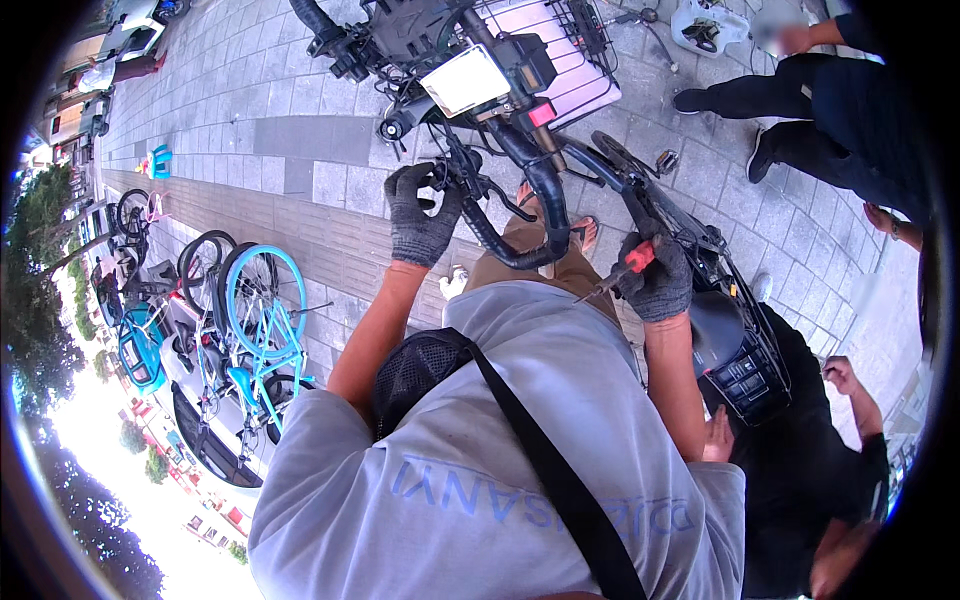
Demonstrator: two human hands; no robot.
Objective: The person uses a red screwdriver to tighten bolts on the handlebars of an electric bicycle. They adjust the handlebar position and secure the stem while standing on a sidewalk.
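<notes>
A screwdriver (pixel 640 256) is held by the right hand (pixel 661 285); the left hand (pixel 424 222) is curled near the brake lever (pixel 509 204), hold unclear.

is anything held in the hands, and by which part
The right hand holds a red-handled tool by its handle; the left hand is beside the brake lever, its hold unclear.

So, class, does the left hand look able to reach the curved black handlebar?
Probably yes: the left hand is beside one end of the black handlebar, with nothing visible blocking that end.
</notes>
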